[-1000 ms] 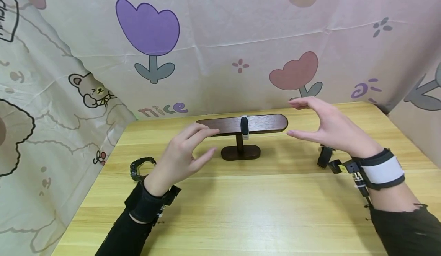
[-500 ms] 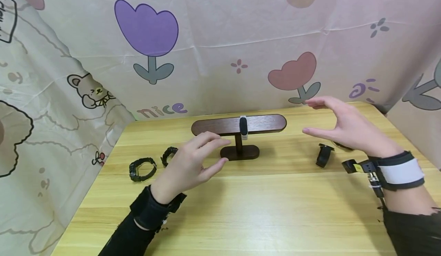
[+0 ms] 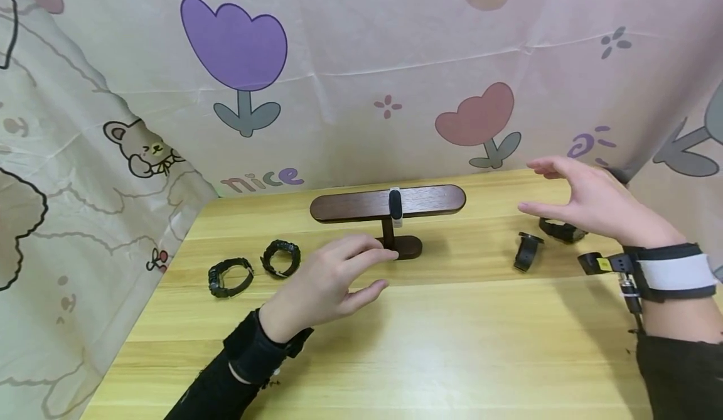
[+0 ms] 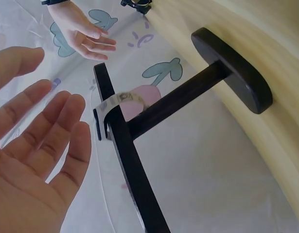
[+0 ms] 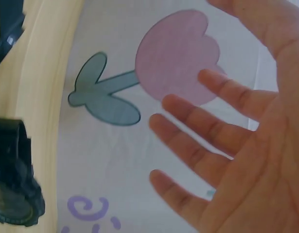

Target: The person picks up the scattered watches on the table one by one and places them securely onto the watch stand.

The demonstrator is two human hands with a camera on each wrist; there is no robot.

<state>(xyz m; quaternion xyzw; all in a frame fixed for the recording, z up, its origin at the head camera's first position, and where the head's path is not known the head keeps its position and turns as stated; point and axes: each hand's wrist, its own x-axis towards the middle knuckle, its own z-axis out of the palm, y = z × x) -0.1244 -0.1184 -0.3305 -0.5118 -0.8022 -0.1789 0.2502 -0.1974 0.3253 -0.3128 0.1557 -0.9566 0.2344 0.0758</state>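
A dark wooden T-shaped stand (image 3: 387,203) rises at the middle back of the table, with one black-and-white band (image 3: 395,205) looped over its bar; the left wrist view shows the stand (image 4: 134,155) and the band (image 4: 110,109) too. My left hand (image 3: 333,282) hovers open in front of the stand's base, holding nothing. My right hand (image 3: 587,200) hovers open to the right, above two black watches (image 3: 528,252) (image 3: 561,230). Two more black watches (image 3: 228,277) (image 3: 280,257) lie left of the stand.
The wooden table (image 3: 429,344) is ringed by a printed fabric backdrop (image 3: 361,75) at the back and both sides. Both wrists wear strapped cameras. A black watch (image 5: 13,194) shows at the lower left of the right wrist view.
Both hands have drawn away from the stand's bar: the left back toward me, the right out to the right. The second left watch and the two right watches have come into sight.
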